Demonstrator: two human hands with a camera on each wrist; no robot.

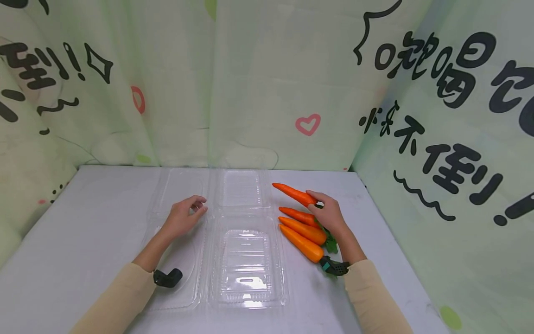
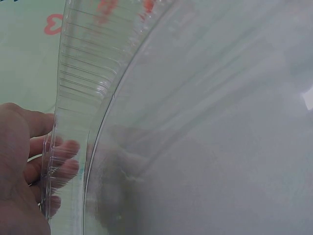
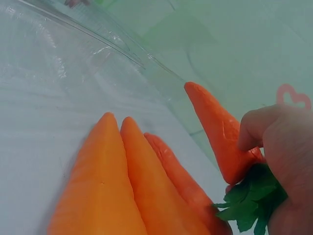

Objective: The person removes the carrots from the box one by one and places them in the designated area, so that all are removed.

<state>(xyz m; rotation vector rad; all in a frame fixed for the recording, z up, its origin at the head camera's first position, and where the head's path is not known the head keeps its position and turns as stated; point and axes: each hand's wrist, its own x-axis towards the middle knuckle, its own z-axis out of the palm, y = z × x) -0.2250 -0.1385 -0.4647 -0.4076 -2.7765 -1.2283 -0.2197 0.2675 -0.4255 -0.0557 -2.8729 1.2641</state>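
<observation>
My right hand (image 1: 327, 212) pinches an orange-red carrot (image 1: 294, 193) near its leafy end, with the thumb and fingers around the thick part. In the right wrist view the green leaves (image 3: 252, 198) hang under the palm and the tip points up. Below that hand, three carrots (image 1: 301, 241) lie side by side on the table, tips to the left. My left hand (image 1: 185, 216) hovers over the left clear plastic box (image 1: 179, 287), fingers loosely bent and holding nothing. Its fingers show through the box's ribbed clear wall (image 2: 83, 73) in the left wrist view.
A second clear plastic box (image 1: 248, 264) lies opened flat between the hands, its lid (image 1: 242, 188) toward the back. The white table (image 1: 83, 241) meets a printed pale green curtain (image 1: 250, 93) at the back and right.
</observation>
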